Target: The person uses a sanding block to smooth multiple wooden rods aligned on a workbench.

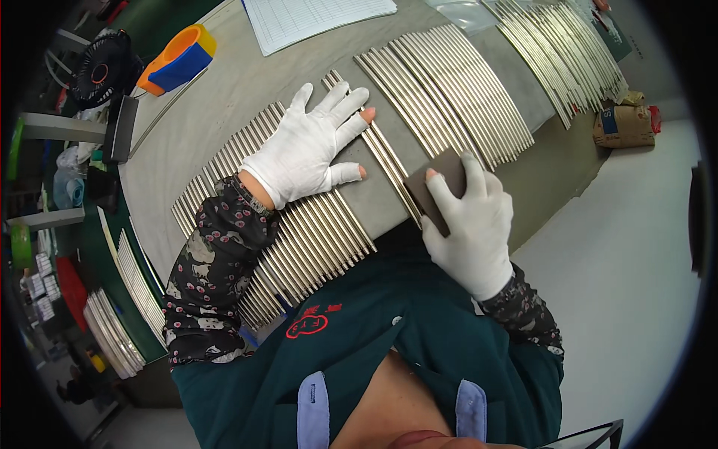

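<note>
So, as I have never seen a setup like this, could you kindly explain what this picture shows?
Of course. There is no machine here: a person works with two hands in white gloves. The single picture comes from the left one of two wide cameras worn on the head, looking down, so straight edges bend near the rim.

The left grip, meaning the left hand, is spread palm down over metal rods. The right grip holds a brown block by the lower end of a narrow strip of rods; whether it touches them is hard to tell.

On the grey table lie a wide row of rods beneath the left arm, more rows to the right, a sheet of paper and an orange and blue object.
</note>
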`<state>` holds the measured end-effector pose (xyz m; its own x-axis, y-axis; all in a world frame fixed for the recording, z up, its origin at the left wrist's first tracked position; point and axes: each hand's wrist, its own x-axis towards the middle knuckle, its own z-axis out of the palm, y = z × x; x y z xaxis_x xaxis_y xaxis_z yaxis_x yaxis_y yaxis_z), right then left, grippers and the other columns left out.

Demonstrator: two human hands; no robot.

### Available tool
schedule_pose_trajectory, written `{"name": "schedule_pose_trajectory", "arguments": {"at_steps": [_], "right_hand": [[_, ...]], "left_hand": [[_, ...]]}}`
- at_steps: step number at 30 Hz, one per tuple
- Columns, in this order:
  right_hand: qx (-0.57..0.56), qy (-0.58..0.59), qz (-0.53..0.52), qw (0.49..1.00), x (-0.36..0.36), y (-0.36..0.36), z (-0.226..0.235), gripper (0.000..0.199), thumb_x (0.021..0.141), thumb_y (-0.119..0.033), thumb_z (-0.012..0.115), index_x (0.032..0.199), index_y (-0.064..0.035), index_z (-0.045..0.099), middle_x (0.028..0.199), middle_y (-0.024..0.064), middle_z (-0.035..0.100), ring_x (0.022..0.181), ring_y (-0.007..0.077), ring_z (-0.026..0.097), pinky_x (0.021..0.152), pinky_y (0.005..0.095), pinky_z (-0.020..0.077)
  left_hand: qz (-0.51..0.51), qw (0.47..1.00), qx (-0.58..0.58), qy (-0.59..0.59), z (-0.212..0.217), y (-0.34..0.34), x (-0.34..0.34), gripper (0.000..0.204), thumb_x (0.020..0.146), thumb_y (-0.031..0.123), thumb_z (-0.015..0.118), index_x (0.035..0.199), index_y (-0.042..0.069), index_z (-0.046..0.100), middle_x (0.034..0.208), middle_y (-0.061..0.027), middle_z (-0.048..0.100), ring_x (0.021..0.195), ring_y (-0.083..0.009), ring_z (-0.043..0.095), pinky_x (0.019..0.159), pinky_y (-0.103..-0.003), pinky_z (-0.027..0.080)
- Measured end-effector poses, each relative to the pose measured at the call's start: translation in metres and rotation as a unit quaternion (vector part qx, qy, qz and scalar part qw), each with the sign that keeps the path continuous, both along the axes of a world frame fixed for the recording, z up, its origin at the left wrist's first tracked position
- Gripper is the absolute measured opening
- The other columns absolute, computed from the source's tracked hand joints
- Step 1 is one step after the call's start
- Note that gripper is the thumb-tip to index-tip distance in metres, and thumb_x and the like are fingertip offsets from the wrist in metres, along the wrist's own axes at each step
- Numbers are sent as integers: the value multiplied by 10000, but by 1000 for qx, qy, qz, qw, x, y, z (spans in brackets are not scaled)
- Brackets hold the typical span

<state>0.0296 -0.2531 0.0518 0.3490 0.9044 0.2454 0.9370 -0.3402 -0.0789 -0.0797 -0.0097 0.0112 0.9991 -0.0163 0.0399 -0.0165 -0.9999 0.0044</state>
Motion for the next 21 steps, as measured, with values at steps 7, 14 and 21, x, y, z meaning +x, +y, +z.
{"name": "schedule_pose_trajectory", "arguments": {"at_steps": [7, 14, 21], "right_hand": [[16, 44, -29, 998, 1, -53, 5, 618, 582, -177, 784, 1178, -164, 622, 1366, 245, 449, 1091, 351, 512, 832, 430, 401], [9, 29, -11, 999, -3, -26, -6, 572, 629, -216, 767, 1179, -161, 621, 1302, 267, 477, 1014, 340, 552, 752, 415, 426], [9, -1, 13, 1000, 1, 17, -8, 495, 693, -230, 726, 1171, -135, 642, 1277, 271, 495, 958, 325, 573, 687, 405, 461]], "left_hand": [[1, 1000, -2, 6, 4, -2, -6, 840, 898, 696, 384, 1514, 135, 280, 1553, -176, 283, 1423, -395, 277, 1148, -595, 173], [12, 1000, -14, 16, 7, -5, -6, 843, 896, 680, 418, 1497, 100, 304, 1547, -185, 287, 1427, -402, 263, 1156, -583, 158], [26, 999, -29, 1, 9, -8, -11, 809, 868, 588, 544, 1461, 68, 363, 1526, -175, 319, 1429, -373, 266, 1151, -577, 182]]}}
